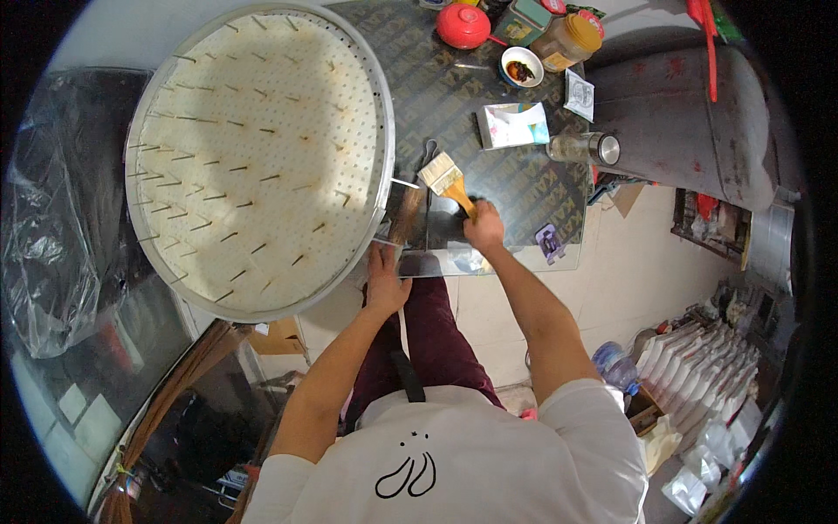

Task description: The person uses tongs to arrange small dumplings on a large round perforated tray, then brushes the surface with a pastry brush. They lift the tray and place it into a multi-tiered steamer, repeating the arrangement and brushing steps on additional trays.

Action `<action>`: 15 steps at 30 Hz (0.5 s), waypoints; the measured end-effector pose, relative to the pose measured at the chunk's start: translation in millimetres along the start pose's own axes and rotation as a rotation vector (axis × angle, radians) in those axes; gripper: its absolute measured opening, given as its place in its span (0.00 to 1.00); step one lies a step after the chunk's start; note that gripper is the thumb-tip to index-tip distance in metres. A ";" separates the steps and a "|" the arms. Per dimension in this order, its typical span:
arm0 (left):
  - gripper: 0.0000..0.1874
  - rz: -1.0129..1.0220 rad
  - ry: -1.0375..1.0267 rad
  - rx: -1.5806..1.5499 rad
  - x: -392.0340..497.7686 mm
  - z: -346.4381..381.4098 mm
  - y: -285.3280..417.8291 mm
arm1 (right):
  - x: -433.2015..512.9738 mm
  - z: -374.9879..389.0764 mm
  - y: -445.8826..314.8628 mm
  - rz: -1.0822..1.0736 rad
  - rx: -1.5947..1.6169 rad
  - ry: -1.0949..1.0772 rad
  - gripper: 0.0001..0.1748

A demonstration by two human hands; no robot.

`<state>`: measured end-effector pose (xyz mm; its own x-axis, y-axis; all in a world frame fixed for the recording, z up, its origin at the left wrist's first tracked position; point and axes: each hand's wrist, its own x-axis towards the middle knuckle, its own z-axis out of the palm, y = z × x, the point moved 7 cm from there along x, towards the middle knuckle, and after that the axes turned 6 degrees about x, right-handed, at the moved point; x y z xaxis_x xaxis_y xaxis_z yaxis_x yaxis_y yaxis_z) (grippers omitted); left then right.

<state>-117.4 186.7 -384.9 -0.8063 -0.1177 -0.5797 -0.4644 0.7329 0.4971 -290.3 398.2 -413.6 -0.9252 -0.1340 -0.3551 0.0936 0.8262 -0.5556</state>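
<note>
My right hand (484,226) grips the wooden handle of a flat paintbrush (446,178), its pale bristles pointing up and left over the dark table. My left hand (386,280) is at the table's near edge, below the rim of a large round perforated metal tray (252,164); its fingertips are partly hidden there, and whether they hold something cannot be told. Many thin pins or sticks stand up from the tray's pale surface. Between tray and brush lies a brown wooden rolling pin or stick (407,213), beside a dark long-handled tool (429,154).
On the glass-topped table (524,180) are a tissue box (514,126), a glass bottle (579,148), a small bowl (521,67), a red lidded pot (463,26), a yellow-lidded jar (568,42) and a purple item (550,242). Plastic sheeting (55,229) hangs at left.
</note>
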 end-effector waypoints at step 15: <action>0.36 -0.086 -0.017 -0.076 57.4 27.6 30.0 | -35.3 -47.4 59.6 -0.026 0.090 0.118 0.18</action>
<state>-167.6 220.4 -421.1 -0.7560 -0.1660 -0.6332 -0.5587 0.6677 0.4921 -269.5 478.1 -398.6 -0.9641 -0.0846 -0.2518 0.0971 0.7701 -0.6305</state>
